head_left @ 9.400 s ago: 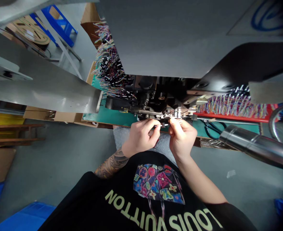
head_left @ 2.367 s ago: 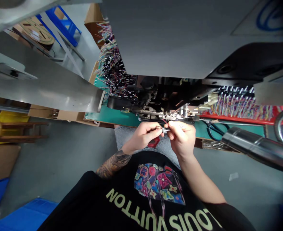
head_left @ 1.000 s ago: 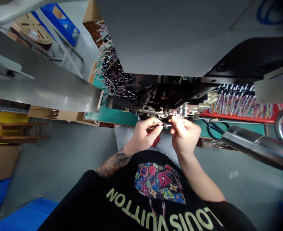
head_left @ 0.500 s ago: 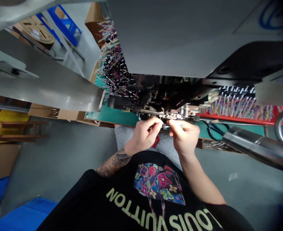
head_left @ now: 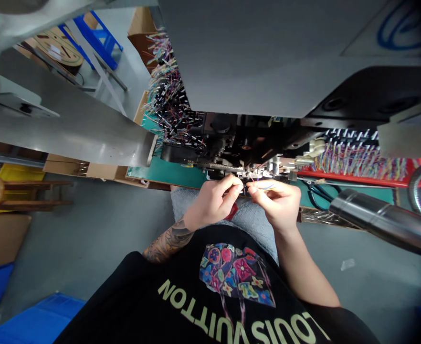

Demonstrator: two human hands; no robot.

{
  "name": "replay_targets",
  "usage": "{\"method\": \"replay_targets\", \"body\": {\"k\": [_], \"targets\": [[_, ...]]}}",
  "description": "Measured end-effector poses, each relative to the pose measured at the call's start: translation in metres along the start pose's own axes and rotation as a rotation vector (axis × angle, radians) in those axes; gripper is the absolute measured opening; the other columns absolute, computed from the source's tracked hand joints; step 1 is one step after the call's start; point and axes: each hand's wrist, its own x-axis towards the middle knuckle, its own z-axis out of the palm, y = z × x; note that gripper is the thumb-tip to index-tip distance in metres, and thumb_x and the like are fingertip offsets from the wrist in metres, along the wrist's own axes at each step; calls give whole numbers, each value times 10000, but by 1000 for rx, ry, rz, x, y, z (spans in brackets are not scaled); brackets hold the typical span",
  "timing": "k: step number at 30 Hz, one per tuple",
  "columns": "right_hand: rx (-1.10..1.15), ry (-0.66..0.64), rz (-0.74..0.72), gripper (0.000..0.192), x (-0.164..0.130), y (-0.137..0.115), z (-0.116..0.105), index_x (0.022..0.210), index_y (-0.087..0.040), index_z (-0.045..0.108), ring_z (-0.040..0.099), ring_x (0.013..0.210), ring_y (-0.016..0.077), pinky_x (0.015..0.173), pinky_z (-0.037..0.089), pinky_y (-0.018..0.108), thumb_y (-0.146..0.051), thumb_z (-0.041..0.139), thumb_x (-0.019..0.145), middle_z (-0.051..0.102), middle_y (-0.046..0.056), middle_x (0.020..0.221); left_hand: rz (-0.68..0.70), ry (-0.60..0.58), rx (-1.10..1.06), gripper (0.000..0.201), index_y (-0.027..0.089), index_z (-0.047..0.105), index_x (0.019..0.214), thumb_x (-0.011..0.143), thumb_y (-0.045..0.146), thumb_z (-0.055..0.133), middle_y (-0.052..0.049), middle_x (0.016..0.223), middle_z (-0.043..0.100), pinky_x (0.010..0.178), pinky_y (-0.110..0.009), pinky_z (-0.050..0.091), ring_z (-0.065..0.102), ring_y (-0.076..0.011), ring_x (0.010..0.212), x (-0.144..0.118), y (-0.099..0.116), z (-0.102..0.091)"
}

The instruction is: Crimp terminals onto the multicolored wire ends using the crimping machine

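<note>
Close together at the front of a dark machine (head_left: 246, 143), both my hands are pinched shut. Between thumb and forefinger, my right hand (head_left: 278, 203) grips thin coloured wires (head_left: 266, 187), whose loose ends spread over the fingers. My left hand (head_left: 217, 200) pinches at the dark end of the same piece, just left of the right fingertips; the fingers mostly hide what it holds. Small metal parts of the machine (head_left: 257, 173) sit right behind the fingertips, lit brightly.
Bundles of cut cables with coloured wire ends (head_left: 171, 95) lie at the left, more in a red tray (head_left: 368, 177) at the right. Dark-handled pliers or scissors (head_left: 320, 195) rest on the green mat (head_left: 174, 173). A metal lamp tube (head_left: 378, 215) juts in from the right; a grey housing (head_left: 246, 57) hangs overhead.
My right hand has shifted slightly right and turned, so the coloured wire ends now show above its fingers. My left hand has stayed almost in place.
</note>
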Motion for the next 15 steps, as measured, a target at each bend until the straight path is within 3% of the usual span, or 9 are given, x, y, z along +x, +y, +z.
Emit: {"method": "replay_targets", "body": {"k": [3,5,10,15], "targets": [[-60,-135,-16,170,3,-6,-5,873,-220,924,675,578,176,505,562,291,-387,946,900,815,48,739,23,-59,41,261,195,705,1012,1206,291,558,-7,798,760,646,-268,523,712,-132,658,0,1,-4],[-67,-133,-28,205,3,-8,-7,795,-225,894,729,617,199,543,611,308,-392,935,906,833,53,762,21,-78,26,264,195,712,1026,1206,308,556,-3,782,759,632,-266,522,706,-131,643,-1,0,-4],[-46,161,13,300,-5,-1,0,746,-213,852,600,478,154,446,480,280,-429,932,938,724,23,600,29,7,22,188,183,762,1239,1129,323,702,-24,874,831,672,-268,609,793,-162,733,-6,0,0],[61,296,133,285,-7,4,15,763,-214,858,578,477,140,470,476,277,-433,933,929,702,0,591,89,61,108,134,182,771,1184,1129,244,666,-44,951,860,748,-289,655,823,-167,785,-4,2,1]]}}
